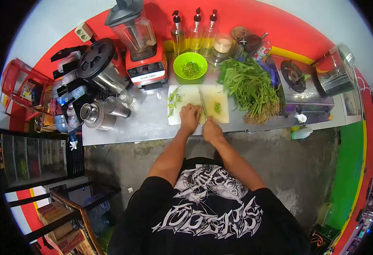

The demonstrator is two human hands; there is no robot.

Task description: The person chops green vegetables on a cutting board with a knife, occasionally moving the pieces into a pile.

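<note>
A white cutting board [185, 94] lies on the metal counter, with whole green pods [173, 102] on its left part and a small heap of chopped green pieces [217, 107] on its right. My left hand [190, 117] rests on the board, fingers bent together over something green, mostly hidden. The fingers of my right hand [212, 131] are wrapped round the handle of a knife [203, 102], whose blade points away from me beside my left fingertips. Behind the board stands a lime green bowl [190, 59] holding chopped green pieces.
A red blender [147, 70] and metal containers stand on the left. Pump bottles [195, 40] line the back wall. Leafy greens with roots [254, 89] lie right of the board, beside a gas stove [299, 91] and a clear pot [335, 76]. The counter's front edge runs below my hands.
</note>
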